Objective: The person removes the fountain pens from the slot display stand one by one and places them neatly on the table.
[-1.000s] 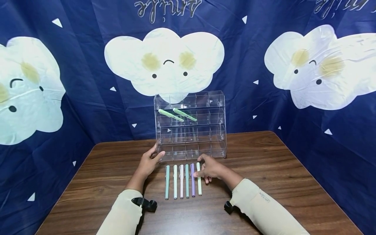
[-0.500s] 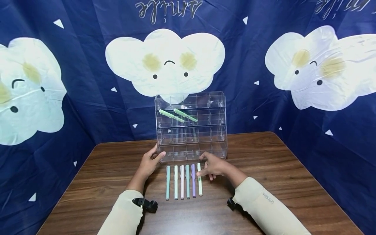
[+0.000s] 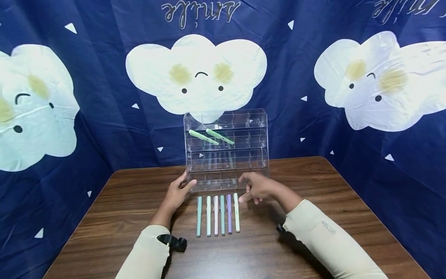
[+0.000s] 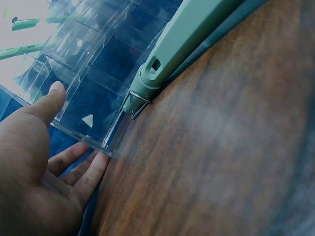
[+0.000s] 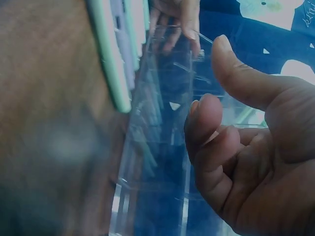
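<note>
A clear tiered rack (image 3: 228,166) with small compartments stands upright at the back of the table. My left hand (image 3: 177,192) grips its lower left corner, thumb on the front, fingers behind the side edge in the left wrist view. Two green pens (image 3: 203,137) lie slanted in the rack's second tier from the top. In front of the rack several capped pens lie in a row: teal (image 3: 199,217), pale green, pink (image 3: 216,215), teal, purple (image 3: 229,215) and pale green (image 3: 236,213). My right hand (image 3: 257,187), fingers loosely bent and holding nothing, hovers right of the row's end.
The brown wooden table (image 3: 313,217) extends on both sides and in front of the pens. A blue curtain (image 3: 285,128) with white clouds hangs close behind the table and along its sides.
My right hand has drawn away from the rightmost pale green pen, moving right and slightly toward the rack. The left hand and the rack hold their place; the pens stay in their row.
</note>
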{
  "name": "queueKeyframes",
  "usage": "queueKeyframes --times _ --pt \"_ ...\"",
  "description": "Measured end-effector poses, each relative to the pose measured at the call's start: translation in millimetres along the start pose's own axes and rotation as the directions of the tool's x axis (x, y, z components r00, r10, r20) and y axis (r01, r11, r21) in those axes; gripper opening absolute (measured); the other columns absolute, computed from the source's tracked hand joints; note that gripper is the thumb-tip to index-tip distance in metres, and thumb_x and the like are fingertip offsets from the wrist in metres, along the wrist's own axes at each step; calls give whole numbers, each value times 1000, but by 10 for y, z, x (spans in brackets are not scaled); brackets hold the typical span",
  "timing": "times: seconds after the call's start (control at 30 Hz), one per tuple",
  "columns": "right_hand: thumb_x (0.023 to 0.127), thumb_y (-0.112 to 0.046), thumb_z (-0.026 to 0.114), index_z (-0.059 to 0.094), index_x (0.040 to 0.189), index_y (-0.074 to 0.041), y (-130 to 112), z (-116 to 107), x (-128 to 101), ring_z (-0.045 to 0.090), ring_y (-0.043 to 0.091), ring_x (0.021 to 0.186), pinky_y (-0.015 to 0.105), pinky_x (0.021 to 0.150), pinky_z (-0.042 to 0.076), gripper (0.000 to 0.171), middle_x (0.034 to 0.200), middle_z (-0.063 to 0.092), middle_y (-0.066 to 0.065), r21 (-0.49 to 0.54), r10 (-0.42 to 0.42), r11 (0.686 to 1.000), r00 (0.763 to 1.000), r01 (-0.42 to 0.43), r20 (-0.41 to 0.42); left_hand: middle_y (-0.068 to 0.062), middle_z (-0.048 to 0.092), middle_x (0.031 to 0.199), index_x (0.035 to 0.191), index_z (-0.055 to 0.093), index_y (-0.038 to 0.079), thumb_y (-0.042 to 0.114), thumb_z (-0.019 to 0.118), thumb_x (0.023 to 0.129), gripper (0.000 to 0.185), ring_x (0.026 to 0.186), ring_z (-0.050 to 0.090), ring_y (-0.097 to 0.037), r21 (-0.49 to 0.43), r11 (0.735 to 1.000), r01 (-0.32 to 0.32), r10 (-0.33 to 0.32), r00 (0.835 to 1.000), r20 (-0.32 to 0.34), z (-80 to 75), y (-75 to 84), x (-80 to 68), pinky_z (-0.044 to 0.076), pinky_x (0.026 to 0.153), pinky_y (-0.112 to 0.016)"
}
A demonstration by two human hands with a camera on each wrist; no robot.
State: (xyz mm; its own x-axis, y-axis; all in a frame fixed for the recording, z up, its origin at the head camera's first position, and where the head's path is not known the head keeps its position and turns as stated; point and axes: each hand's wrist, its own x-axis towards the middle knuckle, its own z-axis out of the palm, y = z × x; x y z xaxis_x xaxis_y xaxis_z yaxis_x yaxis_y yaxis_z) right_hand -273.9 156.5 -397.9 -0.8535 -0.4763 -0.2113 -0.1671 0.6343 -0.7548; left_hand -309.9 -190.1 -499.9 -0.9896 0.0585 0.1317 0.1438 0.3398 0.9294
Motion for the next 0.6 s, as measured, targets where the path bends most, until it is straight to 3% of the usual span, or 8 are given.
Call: queueKeyframes --times 0.23,0.47,0.6 --pt "88 -12 93 58 144 8 -152 -212 -55 57 14 49 27 47 49 69 78 63 4 -38 2 999 1000 -3 -14 -23 48 168 172 34 27 41 71 108 76 148 58 -42 3 1000 -3 3 1000 -1 9 3 35 58 110 -49" --pt "89 -13 92 63 139 4 -298 -374 -48 62 16 52 25 49 48 60 79 63 3 -66 -11 998 996 5 -87 -24 50 166 172 34 28 42 71 108 76 148 57 -43 -2 1000 14 -14 1000 7 12 10 40 58 111 -52" --pt "90 -15 92 66 135 2 -443 -444 1 62 16 53 35 59 59 55 80 63 3 -66 -32 997 991 24 -126 -25 50 166 172 34 29 44 71 108 76 148 57 -44 0 1000 15 -15 1000 3 11 -11 24 57 112 -54"
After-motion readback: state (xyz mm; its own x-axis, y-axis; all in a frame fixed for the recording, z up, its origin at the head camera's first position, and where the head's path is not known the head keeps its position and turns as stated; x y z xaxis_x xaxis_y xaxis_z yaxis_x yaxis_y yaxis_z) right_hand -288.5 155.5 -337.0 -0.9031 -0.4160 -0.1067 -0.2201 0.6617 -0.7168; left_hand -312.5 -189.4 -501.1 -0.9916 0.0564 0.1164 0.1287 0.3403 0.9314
